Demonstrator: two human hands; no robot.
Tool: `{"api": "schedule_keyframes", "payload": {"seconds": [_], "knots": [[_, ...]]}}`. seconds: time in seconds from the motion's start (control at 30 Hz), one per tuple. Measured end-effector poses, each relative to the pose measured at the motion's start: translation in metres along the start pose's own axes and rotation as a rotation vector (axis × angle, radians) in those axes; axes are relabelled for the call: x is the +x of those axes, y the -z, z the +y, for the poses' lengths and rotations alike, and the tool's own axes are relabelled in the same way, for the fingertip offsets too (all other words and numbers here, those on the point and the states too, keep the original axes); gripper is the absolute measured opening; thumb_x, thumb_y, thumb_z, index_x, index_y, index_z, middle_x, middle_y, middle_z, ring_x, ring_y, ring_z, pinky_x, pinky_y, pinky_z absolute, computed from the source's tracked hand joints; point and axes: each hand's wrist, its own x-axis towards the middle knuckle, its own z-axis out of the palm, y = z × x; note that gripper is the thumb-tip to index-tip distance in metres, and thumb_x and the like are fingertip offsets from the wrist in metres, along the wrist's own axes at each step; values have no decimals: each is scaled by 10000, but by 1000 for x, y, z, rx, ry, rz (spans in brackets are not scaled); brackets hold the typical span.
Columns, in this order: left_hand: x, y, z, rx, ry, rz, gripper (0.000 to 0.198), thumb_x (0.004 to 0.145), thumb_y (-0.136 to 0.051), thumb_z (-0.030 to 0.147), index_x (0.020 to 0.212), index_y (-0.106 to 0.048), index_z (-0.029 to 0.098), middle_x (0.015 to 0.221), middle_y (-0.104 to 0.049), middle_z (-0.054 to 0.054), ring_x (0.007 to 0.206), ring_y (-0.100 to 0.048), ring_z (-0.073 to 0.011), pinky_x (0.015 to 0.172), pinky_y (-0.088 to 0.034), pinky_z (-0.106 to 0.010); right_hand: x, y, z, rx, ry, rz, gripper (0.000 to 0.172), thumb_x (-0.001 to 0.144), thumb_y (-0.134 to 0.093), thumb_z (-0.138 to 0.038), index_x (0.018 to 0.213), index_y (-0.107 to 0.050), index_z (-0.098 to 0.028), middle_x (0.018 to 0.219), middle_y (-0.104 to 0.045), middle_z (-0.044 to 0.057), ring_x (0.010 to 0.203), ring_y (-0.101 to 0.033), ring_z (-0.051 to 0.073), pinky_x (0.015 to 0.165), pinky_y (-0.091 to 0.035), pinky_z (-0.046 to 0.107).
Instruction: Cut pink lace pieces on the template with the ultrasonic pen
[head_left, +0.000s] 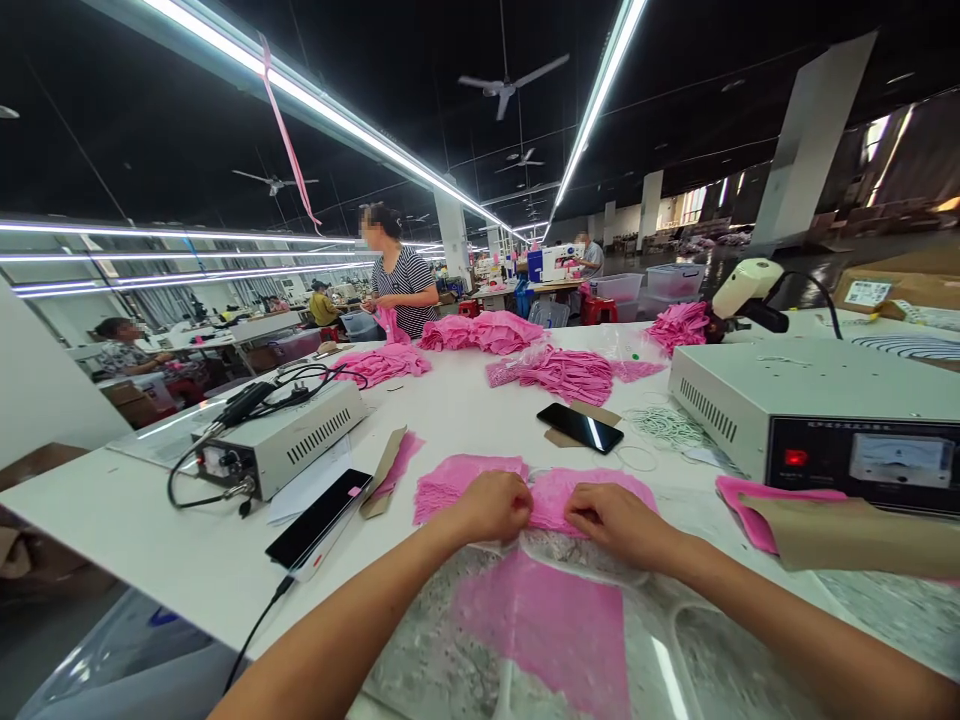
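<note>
Two neat stacks of thin pink fabric pieces lie side by side on the white table, a left stack (457,485) and a right stack (555,500). My left hand (493,505) is closed at the front corner between them; what its fingertips pinch is hidden. At the near edge of the right stack, my right hand (619,520) has thumb and fingers pinched together on the pink fabric. Clear plastic sheeting (420,620) is spread in front of me, below both wrists. A flat pink fabric piece (562,620) shows through or on this plastic.
A black phone (581,428) lies beyond the stacks, another phone (319,520) at left. Grey machine boxes stand left (307,440) and right (825,400). Pink bundles (574,375) line the far side. A co-worker in stripes (405,285) handles pink cloth.
</note>
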Motion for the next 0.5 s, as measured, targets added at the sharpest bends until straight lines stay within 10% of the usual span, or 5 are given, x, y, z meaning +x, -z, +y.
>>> {"api": "schedule_keyframes", "payload": {"seconds": [0.5], "knots": [[-3, 2, 5, 41, 29, 73, 281, 952, -585, 337, 1167, -595, 157, 1187, -606, -85, 1032, -616, -214, 887, -526, -425, 23, -16, -21, 175, -53, -38, 284, 951, -584, -341, 1174, -599, -166, 1163, -623, 78, 960, -637, 205, 817, -555, 402]]}}
